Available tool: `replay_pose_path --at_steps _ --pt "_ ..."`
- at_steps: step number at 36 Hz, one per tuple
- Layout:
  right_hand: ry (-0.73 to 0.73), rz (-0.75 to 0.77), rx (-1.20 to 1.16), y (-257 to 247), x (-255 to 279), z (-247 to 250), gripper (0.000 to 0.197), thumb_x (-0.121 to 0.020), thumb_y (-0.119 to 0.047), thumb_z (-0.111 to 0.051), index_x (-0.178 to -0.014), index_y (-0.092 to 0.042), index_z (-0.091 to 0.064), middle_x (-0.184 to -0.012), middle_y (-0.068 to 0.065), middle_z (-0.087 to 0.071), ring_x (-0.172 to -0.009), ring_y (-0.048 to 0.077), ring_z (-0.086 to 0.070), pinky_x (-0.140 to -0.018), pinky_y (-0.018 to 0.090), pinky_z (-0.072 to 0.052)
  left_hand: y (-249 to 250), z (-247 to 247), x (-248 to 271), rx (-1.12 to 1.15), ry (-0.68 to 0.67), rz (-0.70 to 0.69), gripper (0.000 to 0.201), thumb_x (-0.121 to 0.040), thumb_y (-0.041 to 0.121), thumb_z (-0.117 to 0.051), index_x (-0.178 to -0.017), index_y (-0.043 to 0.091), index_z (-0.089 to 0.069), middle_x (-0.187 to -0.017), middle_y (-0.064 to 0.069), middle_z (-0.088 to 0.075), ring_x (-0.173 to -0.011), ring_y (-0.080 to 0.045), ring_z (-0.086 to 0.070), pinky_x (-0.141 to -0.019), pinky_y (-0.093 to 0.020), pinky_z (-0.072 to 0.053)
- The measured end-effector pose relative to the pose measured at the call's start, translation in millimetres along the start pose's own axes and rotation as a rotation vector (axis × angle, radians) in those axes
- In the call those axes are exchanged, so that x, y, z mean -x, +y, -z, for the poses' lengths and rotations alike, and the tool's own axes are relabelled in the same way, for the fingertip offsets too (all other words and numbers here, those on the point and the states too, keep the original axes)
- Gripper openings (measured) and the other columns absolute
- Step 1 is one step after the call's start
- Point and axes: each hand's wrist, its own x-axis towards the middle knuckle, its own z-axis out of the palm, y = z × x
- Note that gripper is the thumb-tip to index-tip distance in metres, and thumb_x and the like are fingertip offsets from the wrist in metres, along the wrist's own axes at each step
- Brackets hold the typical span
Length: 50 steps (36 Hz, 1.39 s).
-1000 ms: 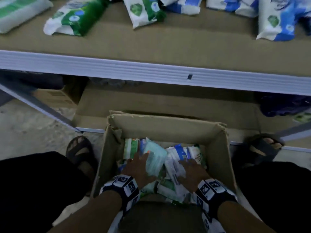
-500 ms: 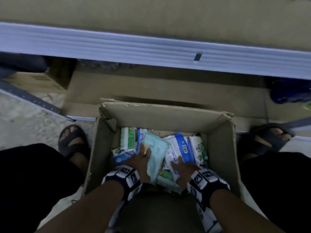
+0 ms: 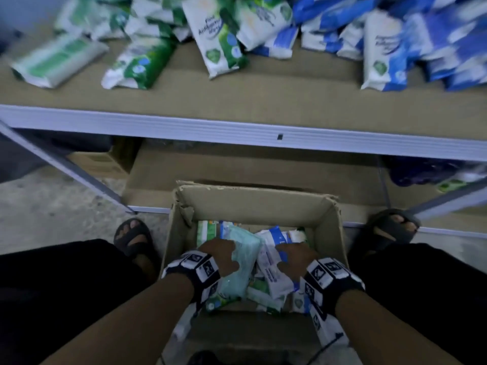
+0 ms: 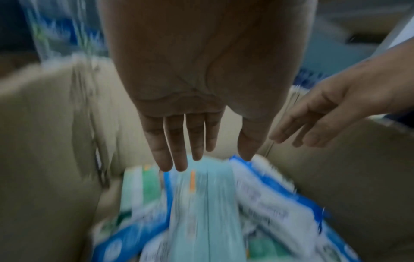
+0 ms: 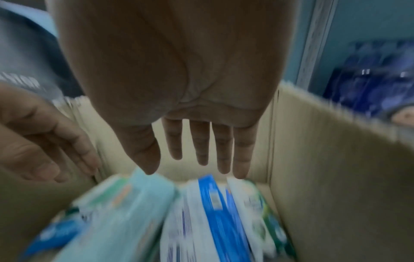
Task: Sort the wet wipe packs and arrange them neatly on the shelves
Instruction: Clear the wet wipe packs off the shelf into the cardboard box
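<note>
An open cardboard box (image 3: 253, 204) stands on the floor between my feet, holding several wet wipe packs. Both hands are down inside it. My left hand (image 3: 226, 248) hovers with straight fingers (image 4: 179, 150) over a pale teal pack (image 3: 246, 248) (image 4: 206, 203). My right hand (image 3: 292, 256) spreads its straight fingers (image 5: 201, 150) over a blue-and-white pack (image 3: 274, 238) (image 5: 219, 212). Neither hand grips anything. Green-and-white packs (image 3: 139, 64) lie at the shelf's left and middle, blue-and-white packs (image 3: 395, 48) in a heap at its right.
The shelf board (image 3: 237, 98) has a pale metal front rail (image 3: 237, 133) above the box. Under it a lower board (image 3: 250, 169) carries a small carton (image 3: 100, 164) at the left and dark blue bundles (image 3: 421, 172) at the right. My sandalled feet (image 3: 134, 235) flank the box.
The head view has tilted back up, so the shelf's packs show again. Both hands stay in the box over the same packs, drawn slightly toward me.
</note>
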Motion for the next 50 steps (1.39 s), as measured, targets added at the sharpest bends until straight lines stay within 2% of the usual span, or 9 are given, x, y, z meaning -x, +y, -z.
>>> replay_pose_path --at_steps 3,4,10,17,26,30,38,46,50 --pt "0.075 0.028 0.019 -13 19 23 0.028 -0.096 -0.03 -0.051 -0.124 -0.027 -0.055 -0.132 0.009 -0.056 -0.12 0.03 -0.054 -0.089 0.031 -0.046 11 24 20 -0.039 0.083 -0.051 0.047 -0.095 0.04 -0.055 -0.134 0.015 -0.054 -0.135 -0.008 -0.056 -0.118 -0.025 -0.055 -0.088 -0.03 -0.045" --pt "0.107 0.045 0.031 -17 27 31 0.03 -0.096 -0.029 -0.051 -0.125 -0.024 -0.055 -0.129 0.009 -0.058 -0.117 0.03 -0.057 -0.084 0.029 -0.045 14 31 27 -0.052 0.121 -0.063 0.047 -0.094 0.04 -0.056 -0.133 0.015 -0.055 -0.134 -0.008 -0.057 -0.117 -0.026 -0.056 -0.086 -0.03 -0.045" --pt "0.274 0.106 0.012 -40 79 82 0.049 -0.096 -0.031 -0.052 -0.145 -0.024 -0.044 -0.134 0.006 -0.06 -0.117 0.024 -0.059 -0.088 0.03 -0.049 39 86 78 -0.116 0.284 -0.118 0.048 -0.094 0.04 -0.056 -0.133 0.012 -0.056 -0.131 -0.011 -0.06 -0.117 -0.03 -0.058 -0.089 -0.032 -0.048" --pt "0.47 0.221 0.029 -56 127 144 0.051 -0.092 -0.037 -0.056 -0.142 -0.033 -0.046 -0.136 0.005 -0.058 -0.13 0.023 -0.047 -0.106 0.031 -0.04 52 154 132 -0.235 0.475 -0.194 0.043 -0.088 0.041 -0.061 -0.127 0.026 -0.056 -0.12 -0.009 -0.065 -0.112 -0.03 -0.059 -0.088 -0.034 -0.048" --pt "0.694 0.354 0.045 -69 172 241 0.035 -0.091 -0.031 -0.059 -0.126 -0.027 -0.06 -0.117 -0.005 -0.067 -0.108 0.012 -0.061 -0.093 0.025 -0.047 59 243 172 -0.261 0.72 -0.3 0.034 -0.091 0.038 -0.057 -0.124 0.028 -0.059 -0.119 0.005 -0.065 -0.107 -0.018 -0.061 -0.088 -0.035 -0.051" --pt "0.718 0.319 0.086 -69 175 279 0.037 -0.092 -0.028 -0.057 -0.128 -0.025 -0.059 -0.126 -0.005 -0.063 -0.112 0.013 -0.058 -0.095 0.027 -0.047 58 283 176 -0.299 0.802 -0.276 0.036 -0.091 0.036 -0.056 -0.126 0.027 -0.057 -0.123 0.009 -0.062 -0.109 -0.017 -0.058 -0.087 -0.032 -0.049" --pt "0.884 0.316 0.107 -88 155 342 0.043 -0.091 -0.045 -0.058 -0.129 -0.024 -0.058 -0.131 0.002 -0.06 -0.121 0.021 -0.053 -0.099 0.035 -0.045 39 361 157 -0.274 0.995 -0.115 0.051 -0.089 0.05 -0.057 -0.134 0.026 -0.052 -0.132 -0.002 -0.058 -0.12 -0.024 -0.051 -0.094 -0.037 -0.046" --pt "0.839 0.299 0.164 -116 103 387 0.067 -0.094 -0.049 -0.054 -0.151 -0.026 -0.028 -0.16 0.0 -0.02 -0.145 0.025 -0.022 -0.114 0.043 -0.031 11 413 116 -0.245 1.045 0.008 0.064 -0.09 0.051 -0.058 -0.142 0.021 -0.039 -0.15 -0.001 -0.038 -0.135 -0.027 -0.034 -0.106 -0.044 -0.038" --pt "0.887 0.333 0.146 -123 78 399 0.06 -0.09 -0.042 -0.061 -0.142 -0.025 -0.036 -0.146 0.006 -0.037 -0.131 0.03 -0.04 -0.103 0.042 -0.042 -2 431 93 -0.275 1.037 0.034 0.068 -0.092 0.051 -0.056 -0.149 0.022 -0.032 -0.156 -0.002 -0.032 -0.142 -0.029 -0.028 -0.111 -0.049 -0.034"
